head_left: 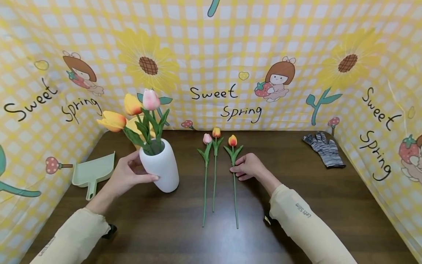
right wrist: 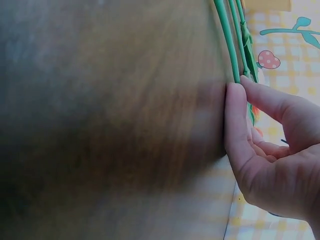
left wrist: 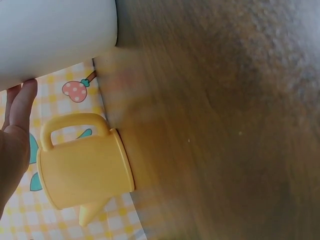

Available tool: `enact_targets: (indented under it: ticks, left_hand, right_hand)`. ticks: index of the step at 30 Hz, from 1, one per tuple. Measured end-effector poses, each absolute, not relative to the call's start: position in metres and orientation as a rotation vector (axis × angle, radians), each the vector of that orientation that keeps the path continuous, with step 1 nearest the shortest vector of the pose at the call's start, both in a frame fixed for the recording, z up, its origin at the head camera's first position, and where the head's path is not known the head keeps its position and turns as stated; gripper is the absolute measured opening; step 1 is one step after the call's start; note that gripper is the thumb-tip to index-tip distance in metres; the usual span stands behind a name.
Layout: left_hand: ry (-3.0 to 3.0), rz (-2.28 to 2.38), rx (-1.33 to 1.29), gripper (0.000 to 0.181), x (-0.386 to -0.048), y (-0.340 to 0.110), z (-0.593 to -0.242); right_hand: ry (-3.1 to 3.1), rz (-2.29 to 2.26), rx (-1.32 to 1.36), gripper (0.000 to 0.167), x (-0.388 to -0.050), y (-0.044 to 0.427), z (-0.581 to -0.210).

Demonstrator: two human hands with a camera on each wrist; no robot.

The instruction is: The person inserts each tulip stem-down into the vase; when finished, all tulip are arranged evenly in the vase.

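In the middle of the frame three artificial tulips lay on the desk (head_left: 306,216), side by side with their blooms toward the top. The right hand (head_left: 250,167) had its fingertips at the rightmost one, an orange-red tulip (head_left: 234,183), and its grip pinched the stem just below the leaves, between thumb and index finger. The pink tulip (head_left: 206,179) and the yellow-orange tulip (head_left: 215,168) lay untouched to the left of it.

Left of centre, the left hand (head_left: 126,174) gripped the white vase (head_left: 165,167), thumb on the near side and fingers round the far side. The vase leaned slightly toward the upper left of the frame and held three larger-looking blooms, two yellow-orange and one pink. The left wrist view showed a yellow watering can (left wrist: 85,167) beyond that hand.

The step in hand appeared to be picking up the orange-red tulip while the vase was steadied. The next move seemed to call for keeping the pinch, lifting the tulip clear of its neighbours, and bringing its bare lower end over the vase mouth; the long stem would probably need to be raised high and tipped upright.
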State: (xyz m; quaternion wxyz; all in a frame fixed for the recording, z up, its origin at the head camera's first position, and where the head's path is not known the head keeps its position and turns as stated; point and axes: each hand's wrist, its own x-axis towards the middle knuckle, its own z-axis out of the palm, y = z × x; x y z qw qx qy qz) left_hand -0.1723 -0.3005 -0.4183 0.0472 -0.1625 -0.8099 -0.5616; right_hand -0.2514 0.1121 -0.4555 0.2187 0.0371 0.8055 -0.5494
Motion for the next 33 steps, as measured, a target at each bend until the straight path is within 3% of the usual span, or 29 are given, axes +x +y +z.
enact_targets:
  ticks: [11,17,24,33]
  left_hand:
    - [-2.481,-1.661,-0.439,0.070,-0.164,-0.306,-0.414]
    - [-2.470,-1.687,-0.462,0.071,-0.166,-0.303,-0.414]
    - [-2.447,-1.727,-0.494,0.073,-0.173,-0.298,-0.418]
    - [-2.489,-1.695,-0.444,0.071,-0.172,-0.295,-0.416]
  right_hand:
    - [2.142,-1.533,0.079,0.036,-0.258,0.106,-0.454]
    - [1.958,-1.613,0.109,0.043,-0.259,0.114,-0.451]
    - [1.773,-1.745,0.029,0.049,-0.258,0.124,-0.422]
    - [1.671,-1.873,-0.178,0.022,-0.246,0.129,-0.361]
